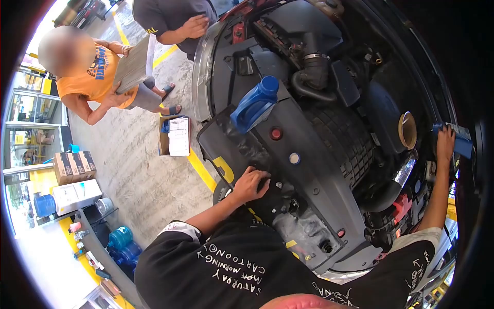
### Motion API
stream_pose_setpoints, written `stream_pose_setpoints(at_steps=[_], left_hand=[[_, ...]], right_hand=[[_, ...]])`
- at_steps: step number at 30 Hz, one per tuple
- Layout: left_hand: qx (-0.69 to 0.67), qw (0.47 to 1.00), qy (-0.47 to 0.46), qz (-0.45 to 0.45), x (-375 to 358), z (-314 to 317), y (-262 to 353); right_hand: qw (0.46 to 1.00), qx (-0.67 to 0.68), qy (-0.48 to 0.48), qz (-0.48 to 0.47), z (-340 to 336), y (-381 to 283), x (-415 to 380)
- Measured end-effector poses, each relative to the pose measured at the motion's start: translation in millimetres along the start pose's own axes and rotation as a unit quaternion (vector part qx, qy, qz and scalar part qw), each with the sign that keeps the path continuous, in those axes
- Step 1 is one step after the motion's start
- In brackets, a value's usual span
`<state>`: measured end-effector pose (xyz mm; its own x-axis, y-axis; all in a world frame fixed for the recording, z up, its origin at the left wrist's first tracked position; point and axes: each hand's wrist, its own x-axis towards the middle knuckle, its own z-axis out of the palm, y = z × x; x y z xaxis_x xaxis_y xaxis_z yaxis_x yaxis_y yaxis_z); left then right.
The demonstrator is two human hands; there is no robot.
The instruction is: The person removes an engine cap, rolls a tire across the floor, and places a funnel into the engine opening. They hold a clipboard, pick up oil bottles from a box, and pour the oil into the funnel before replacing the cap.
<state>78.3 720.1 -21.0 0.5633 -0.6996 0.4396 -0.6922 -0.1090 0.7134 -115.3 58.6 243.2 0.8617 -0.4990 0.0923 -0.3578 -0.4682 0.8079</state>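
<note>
My right hand [445,144] is wrapped around a blue bottle [463,147] with a pale label, at the far right side of the engine bay. An amber funnel [408,131] sits to the left of that hand; whether liquid flows from the bottle cannot be seen. My left hand [251,184] rests on the dark front panel with its fingers curled, and what they may hold is hidden. Farther up the panel lies a blue oil jug [256,104]. Nearby are a red cap [277,134] and a small blue-rimmed cap [294,158].
Black engine parts and a ribbed air hose [315,72] fill the bay. A person in an orange shirt [92,67] holds a grey panel-shaped filter [135,66]; another person's hand [194,27] is near the bumper. An opened carton [175,136] and stacked boxes [74,167] stand on the floor.
</note>
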Motion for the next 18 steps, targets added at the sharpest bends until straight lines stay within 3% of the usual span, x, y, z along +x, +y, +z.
stream_pose_setpoints(at_steps=[10,12,14,15,18], left_hand=[[-0.004,1.0,0.008,-0.005,0,1,0],[0.01,0.999,0.01,-0.029,-2,2,2],[0.016,0.999,0.015,-0.039,-2,6,6],[0.022,0.999,0.016,-0.038,0,7,6],[0.013,0.999,-0.005,-0.035,-5,11,-1]], right_hand=[[0.999,-0.043,-0.029,0.002,3,4,0],[1.0,-0.023,0.003,0.008,4,7,0],[0.999,-0.023,-0.01,0.021,-33,-6,-7],[0.997,-0.033,-0.067,0.028,-43,-7,-5],[0.998,-0.045,-0.026,0.031,-42,-5,-10]])
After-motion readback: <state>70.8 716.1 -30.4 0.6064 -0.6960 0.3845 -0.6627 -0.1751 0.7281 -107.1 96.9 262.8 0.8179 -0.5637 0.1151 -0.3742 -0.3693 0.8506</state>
